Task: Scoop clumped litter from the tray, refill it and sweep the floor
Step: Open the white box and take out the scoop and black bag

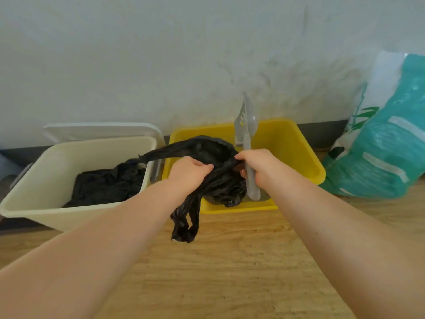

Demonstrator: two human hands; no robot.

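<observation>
At centre frame the yellow litter tray (299,143) sits on the wooden floor (230,272). Over it, the left hand (187,173) grips a black bag (207,153); the right hand (262,166) pinches the bag and holds the grey scoop (247,125) upright. Scooping looks to be under way; the teal litter sack (386,146) at right suggests refilling and sweeping remain.

A pale grey-white plastered wall (161,54) fills the upper half of the frame, its surface rough and scuffed with darker smudges toward the right of centre. Along its foot runs a dark grey skirting strip (322,132), visible at right of centre and again at the far left edge. The lower half is a light wood-grain laminate floor (230,272). Light is soft and even, with no hard shadows.
</observation>
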